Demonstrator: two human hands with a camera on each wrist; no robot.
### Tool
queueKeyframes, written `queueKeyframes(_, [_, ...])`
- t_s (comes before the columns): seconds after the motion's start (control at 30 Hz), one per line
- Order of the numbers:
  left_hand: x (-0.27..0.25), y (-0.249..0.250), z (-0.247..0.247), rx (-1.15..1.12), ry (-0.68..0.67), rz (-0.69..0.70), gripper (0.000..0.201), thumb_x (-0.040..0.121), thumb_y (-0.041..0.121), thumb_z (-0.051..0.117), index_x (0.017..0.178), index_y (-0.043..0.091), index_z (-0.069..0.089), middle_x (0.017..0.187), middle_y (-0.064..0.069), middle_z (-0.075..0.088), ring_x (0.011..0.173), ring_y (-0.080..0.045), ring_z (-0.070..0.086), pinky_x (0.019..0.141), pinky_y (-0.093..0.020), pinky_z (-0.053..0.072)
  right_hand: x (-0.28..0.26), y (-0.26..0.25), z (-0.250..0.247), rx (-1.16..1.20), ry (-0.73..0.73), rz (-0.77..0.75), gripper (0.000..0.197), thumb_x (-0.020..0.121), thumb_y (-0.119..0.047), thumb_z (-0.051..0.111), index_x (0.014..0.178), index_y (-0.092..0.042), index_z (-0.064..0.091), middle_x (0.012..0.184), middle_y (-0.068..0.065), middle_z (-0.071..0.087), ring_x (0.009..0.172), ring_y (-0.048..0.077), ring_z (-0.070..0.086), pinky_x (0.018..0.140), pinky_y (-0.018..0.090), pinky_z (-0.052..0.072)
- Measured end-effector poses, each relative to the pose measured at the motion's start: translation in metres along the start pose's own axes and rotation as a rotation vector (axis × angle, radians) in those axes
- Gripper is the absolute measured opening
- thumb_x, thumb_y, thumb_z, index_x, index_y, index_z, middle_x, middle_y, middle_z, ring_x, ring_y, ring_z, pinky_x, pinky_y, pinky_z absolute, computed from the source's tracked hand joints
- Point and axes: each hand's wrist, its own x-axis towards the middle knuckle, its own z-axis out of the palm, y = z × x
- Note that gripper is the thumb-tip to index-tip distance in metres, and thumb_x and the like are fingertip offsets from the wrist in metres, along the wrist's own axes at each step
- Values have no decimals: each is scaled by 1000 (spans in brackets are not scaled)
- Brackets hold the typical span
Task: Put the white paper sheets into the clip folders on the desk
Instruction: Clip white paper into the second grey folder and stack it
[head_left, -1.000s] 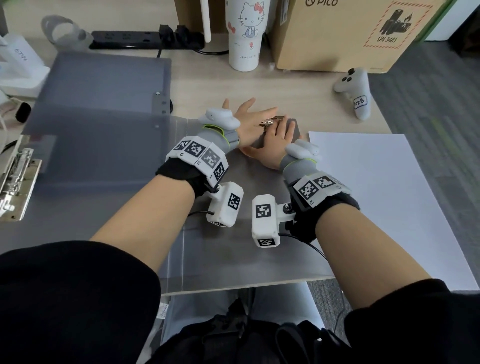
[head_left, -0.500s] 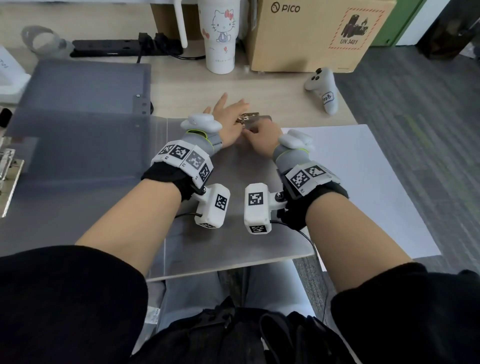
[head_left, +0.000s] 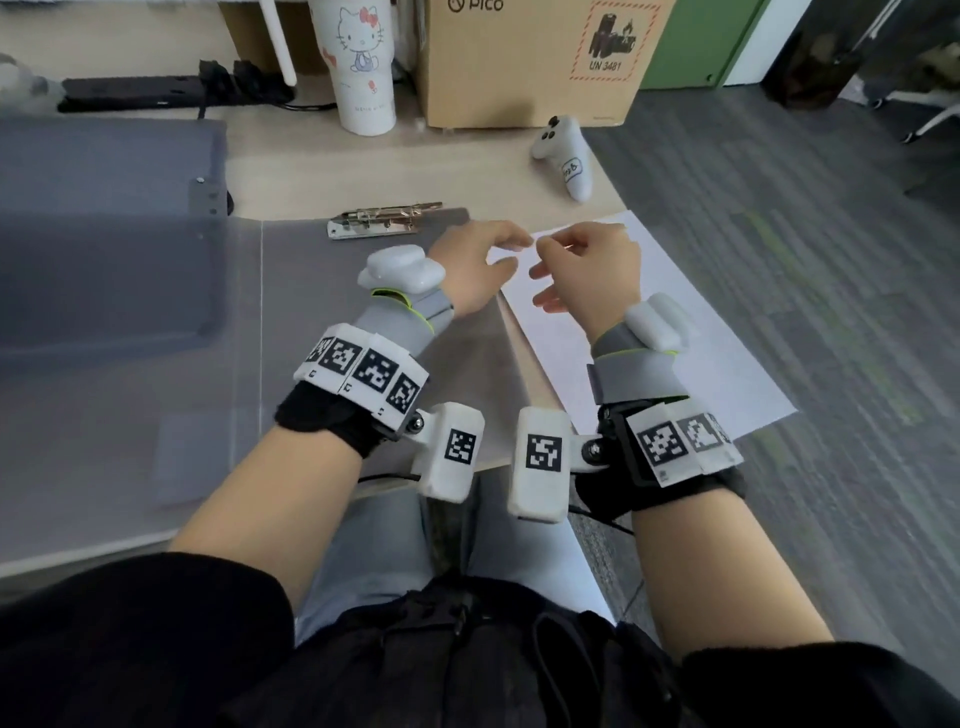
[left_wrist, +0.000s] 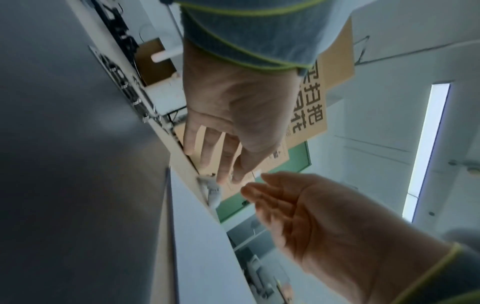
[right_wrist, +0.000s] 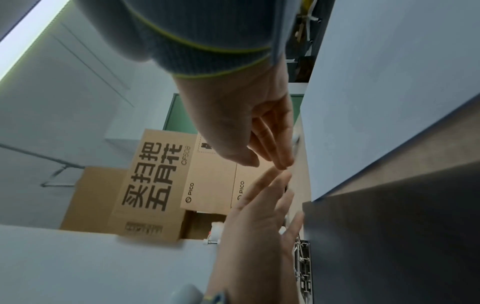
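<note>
Paper sheet (head_left: 649, 332) lies flat — left hand (head_left: 470, 270) and right hand (head_left: 592, 275) hover, fingers loose, empty.

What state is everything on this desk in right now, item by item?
Clip folder: lying open, no sheet inside.
Metal clip: bare, nothing under it.
White paper: flat, right of the folder.
Left hand: fingers relaxed over the paper's corner, holding nothing.
Right hand: fingers relaxed, holding nothing.
Controller: lying idle.
Tumbler: upright.

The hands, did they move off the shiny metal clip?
Yes. Both the left hand and right hand left the metal clip and shifted right, toward the white paper sheet.
</note>
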Motion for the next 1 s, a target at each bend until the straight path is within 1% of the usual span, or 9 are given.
queueKeyframes(0.07, [-5,9,20,102,-74,-3,34,92,12,49,123,17,59,126,-2,61,116,-22,55,87,-16,34,-5,12,-11,-9,25,15,16,83,-13,51,79,-9,66,70,9,72,51,30,65,66,45,58])
queueKeyframes(0.13, [-8,14,39,161,-156,5,34,93,15,47,124,21,57,131,-2,57,120,-24,51,93,-25,36,-6,27,-19,-26,55,27,14,81,-15,53,79,-11,66,71,8,71,52,27,63,66,42,58])
queueKeyframes(0.27, [-9,23,65,189,-228,-4,36,91,14,48,126,21,57,134,-3,54,126,-21,47,101,-28,36,-1,63,-36,-199,115,88,21,80,-23,55,96,-18,69,90,-1,70,79,18,60,60,23,43])
queueKeyframes(0.43, [-8,22,77,356,-233,-14,42,83,13,56,123,27,58,132,-1,52,125,-24,45,96,-34,42,6,100,-59,-482,162,151,47,83,-27,58,129,-20,51,130,5,53,128,26,39,100,40,37])
queueKeyframes(0.53, [-7,18,77,381,-215,-7,44,79,15,57,120,30,59,131,0,51,125,-23,44,93,-35,41,9,113,-69,-678,121,265,74,78,-50,62,139,-19,35,146,8,38,141,27,23,111,55,21])
queueKeyframes(0.63, [-6,16,78,360,-200,-10,44,77,13,59,118,27,61,129,-2,53,122,-24,48,91,-33,44,12,116,-78,-673,74,342,91,73,-66,60,142,-16,28,147,9,35,141,29,25,113,62,11])
queueKeyframes(0.77, [-3,16,74,335,-197,-21,45,78,8,58,120,22,61,129,-5,53,120,-25,50,91,-28,42,9,113,-76,-631,115,316,86,70,-63,67,132,-9,39,136,14,41,129,33,36,107,49,29])
queueKeyframes(0.93, [-3,15,73,287,-170,-38,47,77,1,57,119,21,63,128,-6,54,120,-24,51,97,-28,42,3,111,-78,-597,188,233,67,76,-38,72,128,-10,42,129,12,44,123,32,39,94,44,38])
queueKeyframes(1.0, [-3,15,75,216,-164,-35,48,77,-4,54,117,20,64,127,-5,56,120,-20,52,91,-15,37,2,108,-79,-582,229,159,52,78,-17,65,126,-11,45,128,11,45,119,32,42,83,40,40])
